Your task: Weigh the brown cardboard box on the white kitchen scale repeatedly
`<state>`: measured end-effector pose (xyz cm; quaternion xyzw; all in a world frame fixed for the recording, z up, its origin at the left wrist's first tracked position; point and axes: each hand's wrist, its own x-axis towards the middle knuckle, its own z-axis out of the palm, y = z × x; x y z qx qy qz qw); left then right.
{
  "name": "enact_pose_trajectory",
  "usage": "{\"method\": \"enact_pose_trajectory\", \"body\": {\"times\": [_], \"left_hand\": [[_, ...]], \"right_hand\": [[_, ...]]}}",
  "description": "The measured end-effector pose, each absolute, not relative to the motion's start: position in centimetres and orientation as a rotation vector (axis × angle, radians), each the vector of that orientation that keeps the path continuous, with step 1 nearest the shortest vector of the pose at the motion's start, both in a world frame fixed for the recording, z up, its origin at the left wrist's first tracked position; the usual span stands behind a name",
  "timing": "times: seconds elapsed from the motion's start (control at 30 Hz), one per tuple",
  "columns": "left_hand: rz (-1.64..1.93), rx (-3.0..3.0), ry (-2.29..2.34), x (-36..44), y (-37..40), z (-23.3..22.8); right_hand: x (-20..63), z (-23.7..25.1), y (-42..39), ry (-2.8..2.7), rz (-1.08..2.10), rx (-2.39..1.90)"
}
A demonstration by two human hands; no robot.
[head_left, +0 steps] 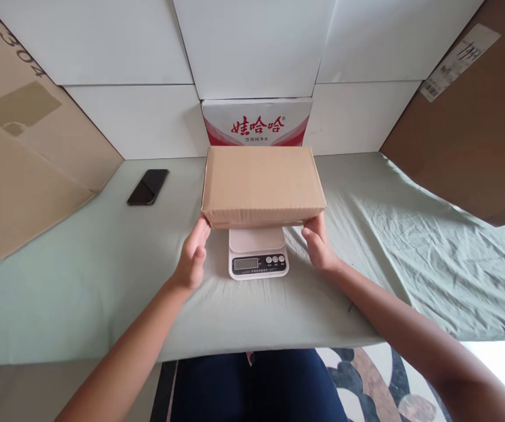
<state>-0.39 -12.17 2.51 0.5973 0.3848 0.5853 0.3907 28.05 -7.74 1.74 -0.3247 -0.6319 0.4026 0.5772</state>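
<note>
Both hands on the cardboard box point(263, 184) at frame centre: left hand point(193, 255) and right hand point(318, 241), fingers pressed together, grip its lower corners over the scale point(258, 255) on the surface point(80, 281).

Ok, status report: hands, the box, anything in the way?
Left hand and right hand at the near corners of the cardboard box. Box over the kitchen scale. Phone lies apart, far left.
</note>
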Motion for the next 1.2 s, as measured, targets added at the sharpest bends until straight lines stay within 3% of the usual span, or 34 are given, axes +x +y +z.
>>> {"method": "enact_pose_trajectory", "body": {"times": [0.2,1.2], "left_hand": [[1.446,1.457,1.014,0.3,-16.2,2.0],[1.510,1.362,1.050,-0.6,-15.8,2.7]], "right_hand": [[28.2,0.6,-10.8,-1.452,1.001,-0.811],[28.8,0.9,-9.8,-1.270,1.032,-0.876]]}}
